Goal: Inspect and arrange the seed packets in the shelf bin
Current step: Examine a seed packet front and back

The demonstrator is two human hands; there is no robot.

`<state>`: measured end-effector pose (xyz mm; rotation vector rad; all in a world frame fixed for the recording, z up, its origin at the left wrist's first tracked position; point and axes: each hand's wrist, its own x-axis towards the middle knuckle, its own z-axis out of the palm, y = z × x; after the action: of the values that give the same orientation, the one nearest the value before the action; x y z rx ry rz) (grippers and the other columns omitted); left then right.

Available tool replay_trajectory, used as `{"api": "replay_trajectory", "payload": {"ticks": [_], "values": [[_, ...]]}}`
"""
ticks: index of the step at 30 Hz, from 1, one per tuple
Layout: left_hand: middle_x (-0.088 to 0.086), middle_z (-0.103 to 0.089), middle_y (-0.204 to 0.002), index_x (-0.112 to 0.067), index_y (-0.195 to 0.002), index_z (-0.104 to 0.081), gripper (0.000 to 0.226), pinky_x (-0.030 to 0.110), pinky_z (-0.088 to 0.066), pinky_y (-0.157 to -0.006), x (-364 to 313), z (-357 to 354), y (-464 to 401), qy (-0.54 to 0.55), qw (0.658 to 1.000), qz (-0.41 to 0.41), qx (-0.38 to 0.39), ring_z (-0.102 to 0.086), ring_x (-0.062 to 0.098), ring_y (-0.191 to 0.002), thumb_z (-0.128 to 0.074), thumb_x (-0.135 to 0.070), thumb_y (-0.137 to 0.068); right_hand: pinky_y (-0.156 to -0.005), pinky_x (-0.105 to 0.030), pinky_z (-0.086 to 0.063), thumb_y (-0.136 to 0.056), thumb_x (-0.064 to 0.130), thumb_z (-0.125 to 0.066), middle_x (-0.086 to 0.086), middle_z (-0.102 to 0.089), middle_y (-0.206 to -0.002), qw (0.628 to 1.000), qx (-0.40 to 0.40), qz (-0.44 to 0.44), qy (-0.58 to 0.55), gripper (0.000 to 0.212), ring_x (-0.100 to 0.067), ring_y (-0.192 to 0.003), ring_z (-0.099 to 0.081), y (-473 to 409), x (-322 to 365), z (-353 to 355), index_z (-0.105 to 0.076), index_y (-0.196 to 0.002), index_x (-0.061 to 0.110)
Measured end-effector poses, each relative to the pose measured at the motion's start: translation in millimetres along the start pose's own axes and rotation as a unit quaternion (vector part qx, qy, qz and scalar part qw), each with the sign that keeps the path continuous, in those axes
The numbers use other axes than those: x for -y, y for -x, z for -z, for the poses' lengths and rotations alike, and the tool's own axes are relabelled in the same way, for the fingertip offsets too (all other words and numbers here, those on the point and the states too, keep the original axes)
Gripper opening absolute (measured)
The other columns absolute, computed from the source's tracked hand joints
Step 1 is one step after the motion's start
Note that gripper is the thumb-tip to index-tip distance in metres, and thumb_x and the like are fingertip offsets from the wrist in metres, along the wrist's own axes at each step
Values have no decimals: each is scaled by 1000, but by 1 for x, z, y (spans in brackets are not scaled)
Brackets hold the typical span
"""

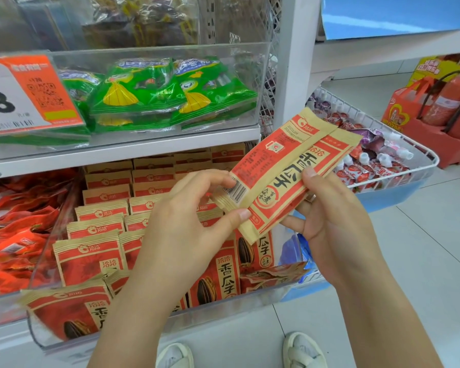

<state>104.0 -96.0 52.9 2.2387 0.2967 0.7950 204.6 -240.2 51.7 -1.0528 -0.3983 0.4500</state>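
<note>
While both my hands grip them, 2 seed packets hover above the shelf bin.
My left hand pinches their 7 o'clock corner; my right hand clasps the 4 o'clock edge.

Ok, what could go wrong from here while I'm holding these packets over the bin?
The left hand only pinches the tan-and-red paper seed packets at one corner, so one could slip from the right hand. The clear plastic shelf bin looks crowded, so pushing them in may topple upright packets.
</note>
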Motion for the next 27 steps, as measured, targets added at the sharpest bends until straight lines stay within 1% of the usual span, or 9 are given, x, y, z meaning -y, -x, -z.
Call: {"api": "replay_trajectory", "payload": {"ticks": [3,6,8,10,12,14,17,20,27], "values": [[-24,-62,-116,-32,-97,-66,21,6,-43,-88,4,-1,1,-52,998,-46,-11,-55,-9,-110,-64,-47,-82,-63,-30,-59,-79,29,-54,6,-72,-80,1000,-2,-3,-12,23,-10,-78,-71,0,0,0,-62,-97,19],[-13,-65,-122,-26,-92,-66,21,28,-57,-77,5,-4,4,-112,989,-96,-20,-57,0,-111,-53,-42,-87,-62,-28,-59,-79,29,-54,7,-73,-81,1000,-4,-2,-13,23,-10,-80,-72,1,0,0,-62,-98,20],[-11,-65,-125,-25,-91,-65,19,25,-54,-66,3,-5,4,-149,981,-118,-21,-59,3,-103,-52,-39,-90,-63,-29,-59,-79,29,-54,7,-73,-82,1000,-5,0,-14,23,-11,-81,-72,1,0,0,-62,-98,19],[-10,-65,-127,-25,-90,-64,18,11,-38,-57,2,-5,4,-186,975,-121,-18,-61,5,-86,-50,-38,-92,-64,-30,-60,-82,28,-54,7,-73,-82,1000,-7,4,-10,19,-11,-81,-72,1,0,0,-62,-97,19],[-9,-64,-129,-26,-91,-61,19,3,-24,-59,2,-7,3,-211,971,-111,-10,-61,4,-75,-47,-38,-94,-65,-31,-60,-90,23,-52,8,-73,-81,1000,-11,5,-2,12,-11,-80,-72,0,0,1,-62,-96,20],[-10,-64,-128,-26,-91,-59,19,4,-22,-58,4,-9,3,-227,969,-100,-1,-65,10,-74,-45,-37,-95,-67,-32,-60,-97,20,-49,7,-73,-82,1000,-17,5,21,14,-11,-82,-71,0,-1,2,-63,-95,21],[-11,-65,-122,-22,-89,-58,12,21,-39,-50,7,-12,3,-208,974,-91,-3,-68,17,-77,-49,-27,-95,-69,-34,-60,-97,22,-51,5,-74,-85,998,-23,5,59,16,-13,-85,-70,0,-2,2,-66,-91,25],[-17,-63,-118,-23,-87,-57,13,35,-52,-63,10,-12,2,-155,986,-59,-10,-65,15,-90,-45,-24,-92,-69,-32,-59,-98,22,-52,5,-75,-88,997,-14,5,80,17,-12,-86,-71,2,-1,2,-67,-92,25],[-26,-58,-108,-28,-82,-55,13,42,-52,-77,7,-12,1,-88,995,-34,-5,-62,10,-99,-43,-25,-88,-65,-27,-58,-95,24,-55,5,-73,-90,998,-9,5,65,13,-11,-86,-70,3,4,1,-67,-92,25]]}}
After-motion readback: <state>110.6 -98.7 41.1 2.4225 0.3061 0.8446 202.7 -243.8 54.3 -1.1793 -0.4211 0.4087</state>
